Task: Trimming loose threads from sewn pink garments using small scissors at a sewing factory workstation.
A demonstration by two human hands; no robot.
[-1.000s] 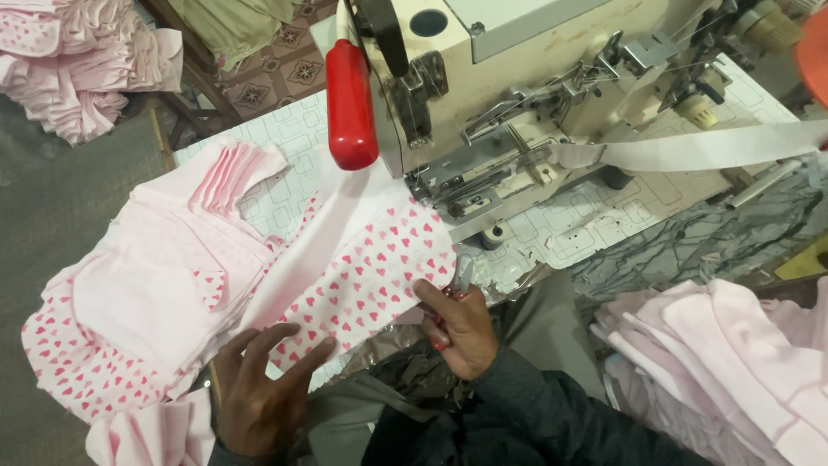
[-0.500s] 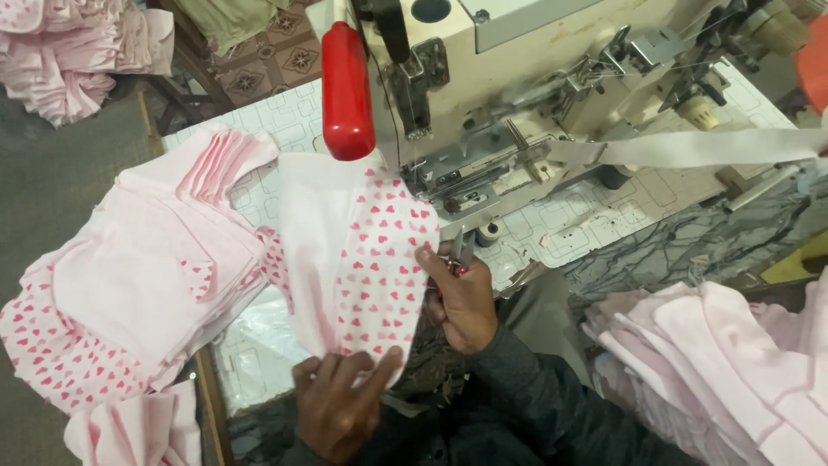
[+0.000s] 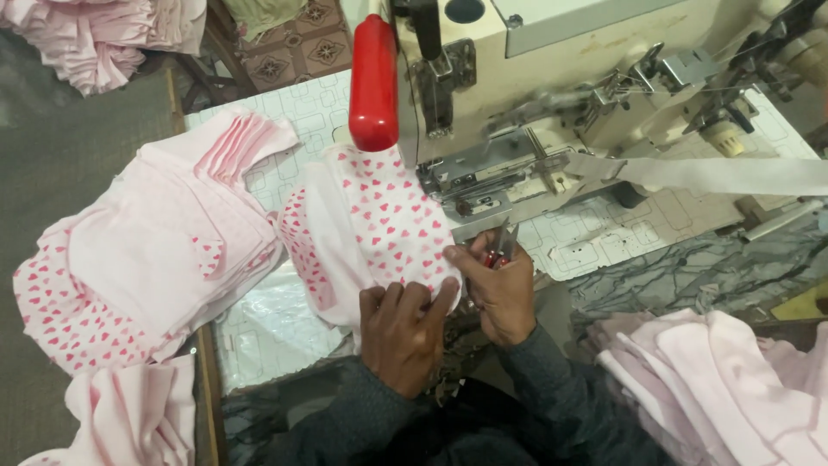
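A white cloth piece with pink hearts (image 3: 379, 224) lies on the sewing table, its far edge under the head of the cream sewing machine (image 3: 535, 95). My left hand (image 3: 405, 332) presses flat on the near edge of this cloth. Right beside it, my right hand (image 3: 496, 285) grips small red-handled thread snips (image 3: 500, 246), blades pointing toward the machine's presser foot area (image 3: 470, 194), thumb touching the cloth edge. A white tape strip (image 3: 716, 173) feeds into the machine from the right.
A red cylindrical handle (image 3: 373, 82) hangs on the machine's left. A stack of pink and heart-print pieces (image 3: 147, 259) lies at the table's left. More pink fabric is piled at bottom right (image 3: 716, 380) and top left (image 3: 112, 34).
My left hand has slid right along the cloth's near edge to sit beside my right hand. The heart-print piece has been drawn toward the machine and bunched closer.
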